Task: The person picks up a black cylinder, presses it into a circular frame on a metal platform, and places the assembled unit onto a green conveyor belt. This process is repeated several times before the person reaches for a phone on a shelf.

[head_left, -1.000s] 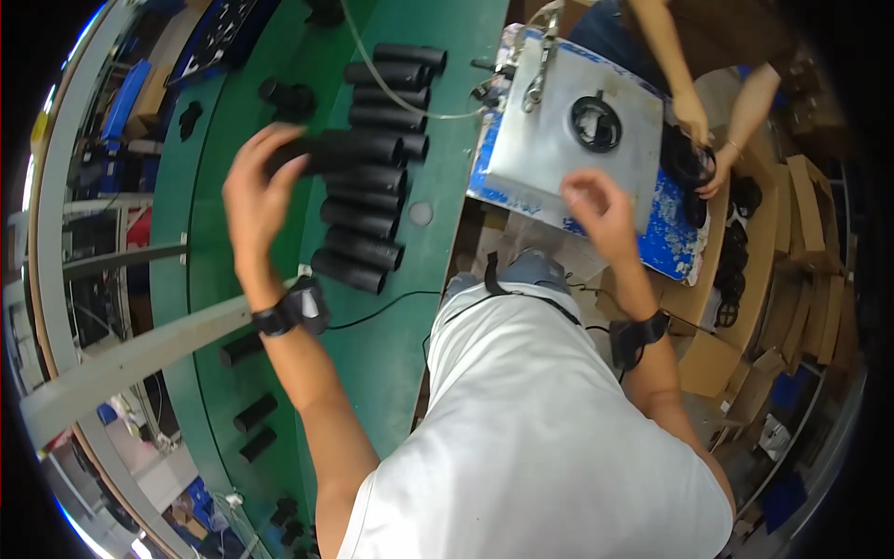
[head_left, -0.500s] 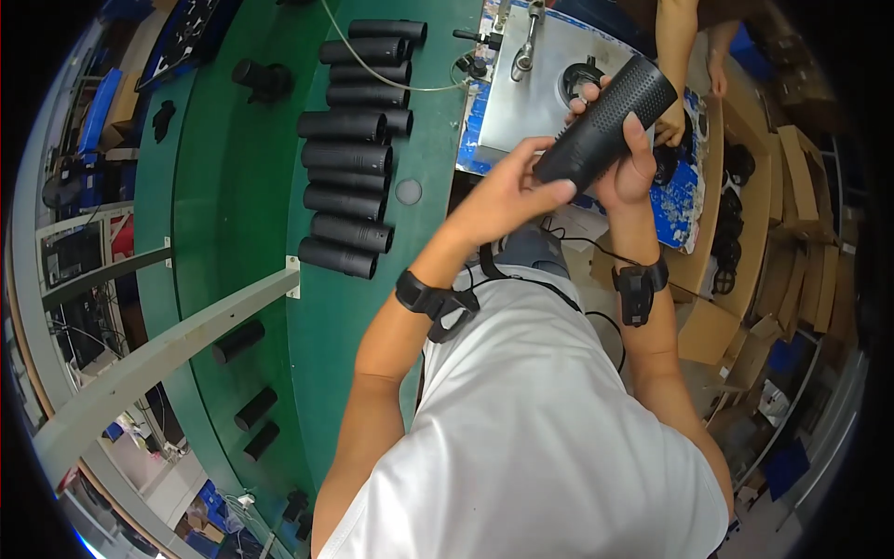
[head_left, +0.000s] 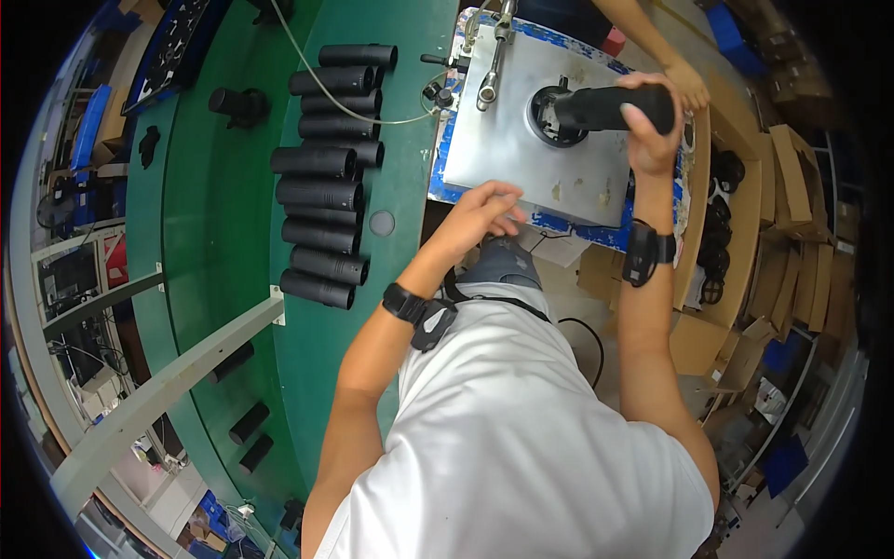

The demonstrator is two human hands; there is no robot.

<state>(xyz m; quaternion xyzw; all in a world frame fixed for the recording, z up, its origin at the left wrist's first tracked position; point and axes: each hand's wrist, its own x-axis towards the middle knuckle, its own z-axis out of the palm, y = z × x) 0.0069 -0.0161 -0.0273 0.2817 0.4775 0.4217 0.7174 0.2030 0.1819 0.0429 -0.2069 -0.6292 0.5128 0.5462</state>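
Right hand (head_left: 657,149): fingers wrapped round one end of a black tube (head_left: 601,110). Tube's other end overlaps the black ring (head_left: 559,143) on the metal plate (head_left: 503,154); cannot tell if touching. Left hand (head_left: 480,216): looks empty, fingers loosely curled, near plate edge. Risk, judged: one-handed end grip may let tube swing; poor alignment could knock ring.

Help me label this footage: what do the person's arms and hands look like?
The left hand and right hand wear no gloves. Each forearm has a black strap carrying a dark module; the left one shows a pale grey face. The white shirt leaves both forearms uncovered.
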